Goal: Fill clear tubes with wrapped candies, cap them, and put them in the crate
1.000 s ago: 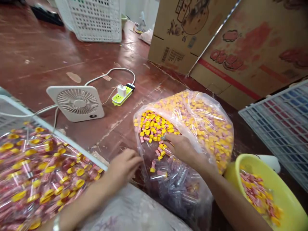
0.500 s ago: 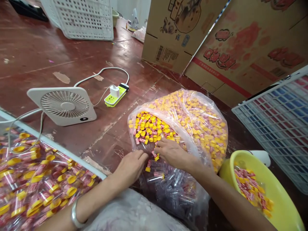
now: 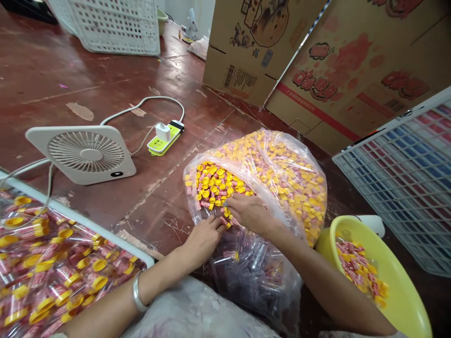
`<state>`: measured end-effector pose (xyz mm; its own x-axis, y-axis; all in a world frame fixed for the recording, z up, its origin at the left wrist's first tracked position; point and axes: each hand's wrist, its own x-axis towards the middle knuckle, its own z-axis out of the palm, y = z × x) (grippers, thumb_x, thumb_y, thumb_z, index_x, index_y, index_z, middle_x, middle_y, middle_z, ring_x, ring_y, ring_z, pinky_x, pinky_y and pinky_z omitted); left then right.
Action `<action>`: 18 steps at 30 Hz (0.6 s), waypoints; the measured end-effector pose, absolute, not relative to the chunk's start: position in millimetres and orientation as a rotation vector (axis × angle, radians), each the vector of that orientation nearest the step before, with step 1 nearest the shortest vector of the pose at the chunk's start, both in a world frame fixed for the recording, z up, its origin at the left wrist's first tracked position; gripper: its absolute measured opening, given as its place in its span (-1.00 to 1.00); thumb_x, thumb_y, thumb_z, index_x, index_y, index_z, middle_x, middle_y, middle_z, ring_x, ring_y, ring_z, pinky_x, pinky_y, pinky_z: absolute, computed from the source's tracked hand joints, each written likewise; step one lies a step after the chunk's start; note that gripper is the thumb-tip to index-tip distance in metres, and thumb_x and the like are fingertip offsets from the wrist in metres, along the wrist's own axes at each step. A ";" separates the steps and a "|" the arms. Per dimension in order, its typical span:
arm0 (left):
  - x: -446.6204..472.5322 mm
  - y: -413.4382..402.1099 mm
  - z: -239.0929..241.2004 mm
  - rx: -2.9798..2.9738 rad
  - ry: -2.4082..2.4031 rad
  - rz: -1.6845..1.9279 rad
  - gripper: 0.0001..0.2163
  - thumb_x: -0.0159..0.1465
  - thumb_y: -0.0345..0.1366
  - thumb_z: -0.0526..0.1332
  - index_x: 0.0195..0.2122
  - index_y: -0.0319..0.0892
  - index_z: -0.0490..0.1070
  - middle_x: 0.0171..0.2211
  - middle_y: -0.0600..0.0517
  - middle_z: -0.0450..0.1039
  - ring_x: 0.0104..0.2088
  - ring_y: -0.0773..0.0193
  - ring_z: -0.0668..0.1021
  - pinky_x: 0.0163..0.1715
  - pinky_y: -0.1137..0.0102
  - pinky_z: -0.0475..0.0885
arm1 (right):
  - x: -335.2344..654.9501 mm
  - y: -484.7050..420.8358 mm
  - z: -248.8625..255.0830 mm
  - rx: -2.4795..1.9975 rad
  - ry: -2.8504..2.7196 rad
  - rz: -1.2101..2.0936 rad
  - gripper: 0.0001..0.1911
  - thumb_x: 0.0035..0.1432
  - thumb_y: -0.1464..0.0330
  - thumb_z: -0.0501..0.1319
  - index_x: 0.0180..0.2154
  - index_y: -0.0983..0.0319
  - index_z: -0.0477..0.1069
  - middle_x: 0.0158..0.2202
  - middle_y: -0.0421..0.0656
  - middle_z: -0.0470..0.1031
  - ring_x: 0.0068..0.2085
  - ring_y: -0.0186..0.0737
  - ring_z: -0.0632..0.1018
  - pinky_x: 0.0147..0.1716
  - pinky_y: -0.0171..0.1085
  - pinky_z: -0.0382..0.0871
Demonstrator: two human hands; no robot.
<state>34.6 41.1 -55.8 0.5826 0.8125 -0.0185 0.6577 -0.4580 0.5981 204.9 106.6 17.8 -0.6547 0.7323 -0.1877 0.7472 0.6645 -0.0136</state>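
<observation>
A large clear plastic bag (image 3: 282,155) lies on the floor, full of small pink tubes with yellow caps (image 3: 214,185). My right hand (image 3: 248,213) rests inside the bag's mouth, fingers curled over a few of the capped tubes. My left hand (image 3: 204,239) is at the bag's lower edge just beside the right hand, fingers bent and touching the plastic and the tubes there. What each hand actually grips is hidden by the fingers. A silver bracelet (image 3: 138,292) sits on my left wrist.
A white crate (image 3: 81,218) at the left holds clear packs of yellow-capped tubes. A yellow basin (image 3: 405,300) with tubes sits at the right. A white fan (image 3: 84,152), a green power strip (image 3: 165,138), white baskets (image 3: 405,173) and cardboard boxes (image 3: 317,51) stand around.
My left hand has moved right, from the floor beside the bag up to its mouth, meeting the right hand. The right hand has stayed in the bag, shifting slightly.
</observation>
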 end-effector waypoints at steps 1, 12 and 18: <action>29.3 43.0 -55.2 2.241 1.166 0.380 -0.76 0.28 -0.48 0.19 -0.05 -0.22 0.51 -0.10 -0.14 0.55 -0.05 0.03 0.52 -0.06 0.20 0.46 | 209.1 105.1 24.3 1.301 2.740 -0.156 -0.87 0.35 0.43 0.12 -0.28 0.24 0.41 -0.31 -0.14 0.49 -0.30 -0.25 0.46 -0.31 -0.30 0.23; -23.0 28.9 -39.1 1.137 1.094 0.753 -0.70 0.22 -0.10 0.30 -0.08 -0.14 0.53 -0.18 -0.01 0.62 -0.18 0.12 0.59 -0.13 0.33 0.43 | 218.2 78.3 51.3 1.721 2.892 -0.999 -0.82 0.20 0.53 0.21 -0.44 0.21 0.35 -0.42 -0.27 0.37 -0.36 -0.31 0.38 -0.35 -0.32 0.20; -9.7 22.2 -34.2 0.808 0.976 0.760 -0.61 0.11 -0.08 0.40 -0.12 -0.19 0.52 -0.35 0.02 0.58 -0.37 0.24 0.53 -0.35 0.42 0.38 | 216.2 78.7 55.3 1.679 2.922 -0.917 -0.80 0.22 0.52 0.20 -0.45 0.22 0.32 -0.43 -0.27 0.34 -0.37 -0.31 0.36 -0.35 -0.32 0.18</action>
